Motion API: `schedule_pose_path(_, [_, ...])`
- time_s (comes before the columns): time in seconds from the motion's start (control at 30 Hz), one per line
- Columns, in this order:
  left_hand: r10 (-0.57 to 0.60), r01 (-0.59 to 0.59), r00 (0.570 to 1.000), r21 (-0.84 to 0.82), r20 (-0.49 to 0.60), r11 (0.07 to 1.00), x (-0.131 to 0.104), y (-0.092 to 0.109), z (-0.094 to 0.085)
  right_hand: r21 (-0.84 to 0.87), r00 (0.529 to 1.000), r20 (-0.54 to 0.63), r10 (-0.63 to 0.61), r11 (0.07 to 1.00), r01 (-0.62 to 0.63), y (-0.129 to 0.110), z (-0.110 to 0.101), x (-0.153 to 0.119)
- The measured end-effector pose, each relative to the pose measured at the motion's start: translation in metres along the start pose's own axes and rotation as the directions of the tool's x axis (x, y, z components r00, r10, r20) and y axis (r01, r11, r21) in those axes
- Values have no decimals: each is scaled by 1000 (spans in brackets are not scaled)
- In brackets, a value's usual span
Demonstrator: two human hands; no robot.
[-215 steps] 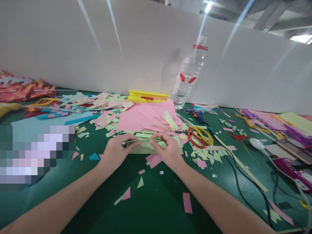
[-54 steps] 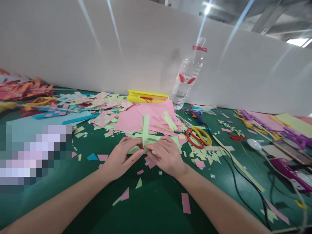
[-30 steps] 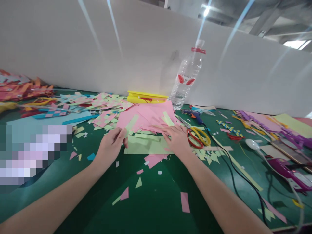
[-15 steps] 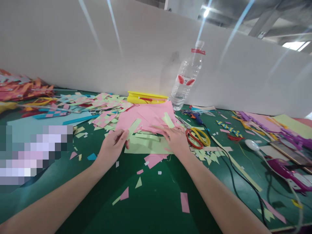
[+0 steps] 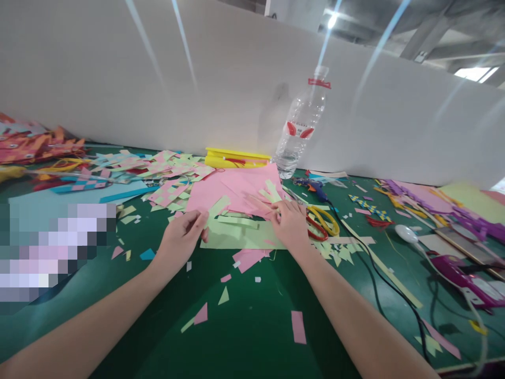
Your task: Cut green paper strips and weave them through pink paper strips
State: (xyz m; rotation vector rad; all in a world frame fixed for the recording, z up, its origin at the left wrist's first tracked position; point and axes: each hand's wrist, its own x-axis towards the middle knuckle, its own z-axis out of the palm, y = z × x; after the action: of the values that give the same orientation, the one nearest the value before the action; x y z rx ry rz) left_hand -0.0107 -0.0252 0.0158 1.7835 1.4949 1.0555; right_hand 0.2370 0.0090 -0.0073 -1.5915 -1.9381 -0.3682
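Note:
My left hand [image 5: 183,231] is closed, thumb and fingers pinching a light green paper strip [image 5: 218,207] that points up and away. On the right, my right hand [image 5: 291,223] has its fingers bent together at the near ends of thin paper strips [image 5: 271,192], green and pinkish. Beneath both hands lies a light green paper sheet [image 5: 236,237], with a loose curled green strip [image 5: 239,222] across it. Pink paper sheets [image 5: 232,184] spread behind. Red and yellow scissors [image 5: 325,220] lie just right of my right hand, partly covered by it.
A tilted plastic bottle [image 5: 298,126] leans by the white partition [image 5: 158,79]. Woven paper pieces [image 5: 173,171] pile at the back left. A blue glue gun [image 5: 315,188] trails a black cable [image 5: 373,252]. A purple device [image 5: 461,276] sits far right. Paper scraps [image 5: 299,326] litter the green table.
My right hand has shifted slightly right and its fingers have drawn together around the strips, covering more of the scissors. My left hand stays nearly in place with its strip.

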Motion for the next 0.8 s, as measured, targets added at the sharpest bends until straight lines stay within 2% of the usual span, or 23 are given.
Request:
schedule_pose_path(0.13, [8, -8, 1000, 23, 4, 1000, 0, -2, 0, -77, 999, -4, 52, 996, -52, -2, 0, -3])
schedule_pose_path(0.2, [6, -6, 1000, 22, 12, 1000, 0, -3, 0, -87, 998, 41, 53, 995, -50, -2, 2, -4])
schedule_pose_path(0.4, [2, -3, 1000, 5, 19, 1000, 0, -3, 1, -4, 992, 125, 16, 1000, -15, -4, 9, -6])
schedule_pose_path(0.53, [9, -9, 1000, -15, 26, 1000, 0, -2, 1, 134, 969, 232, -84, 990, 54, -15, 2, -8])
schedule_pose_path(0.63, [40, -40, 999, -31, 16, 999, -2, 1, 1, 251, 914, 304, -269, 948, 196, -24, -7, -9])
schedule_pose_path(0.73, [69, -68, 997, -35, 16, 997, -4, 4, 0, 327, 850, 248, -464, 866, 378, -29, -15, -8])
schedule_pose_path(0.8, [67, -67, 998, -34, 20, 997, -4, 6, 0, 297, 877, 147, -457, 867, 401, -27, -16, -6])
